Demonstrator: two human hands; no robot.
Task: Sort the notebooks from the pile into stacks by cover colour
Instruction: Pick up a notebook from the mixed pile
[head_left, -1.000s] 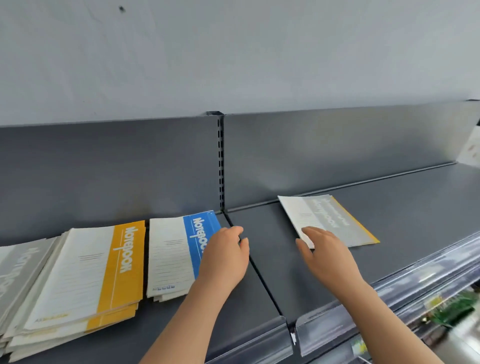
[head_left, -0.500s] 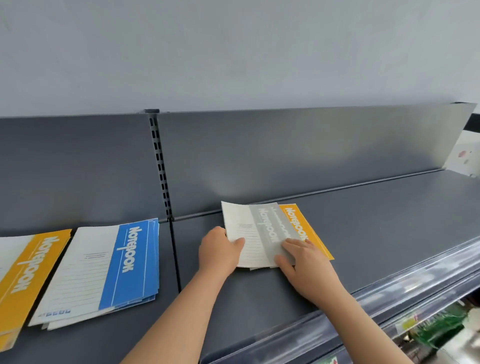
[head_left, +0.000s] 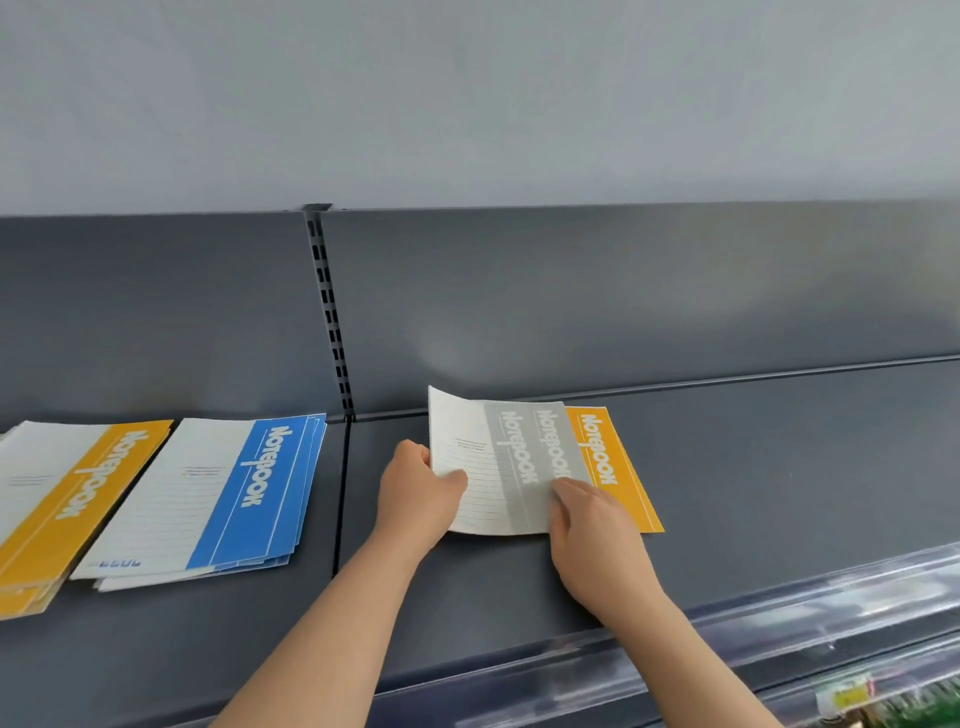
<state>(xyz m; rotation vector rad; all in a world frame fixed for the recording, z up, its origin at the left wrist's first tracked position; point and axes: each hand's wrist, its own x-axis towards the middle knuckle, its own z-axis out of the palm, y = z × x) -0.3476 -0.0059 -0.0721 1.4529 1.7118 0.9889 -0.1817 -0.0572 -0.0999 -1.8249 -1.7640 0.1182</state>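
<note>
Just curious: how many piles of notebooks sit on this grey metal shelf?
3: orange-banded paper stack far left; blue-banded paper stack beside it; mixed grey-and-orange pile gripped by left hand, pressed by right hand. Others may lie off-frame left.

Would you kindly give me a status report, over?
Left hand pinches top grey notebook, edge lifted. Right hand rests on second grey notebook. Orange notebook underneath.

The notebooks (head_left: 511, 467) before me have smooth paper covers with a faint sheen. The shelf (head_left: 769, 467) is matt grey metal, its front rail (head_left: 810, 608) clear glossy plastic, the wall (head_left: 467, 104) matt paint.
</note>
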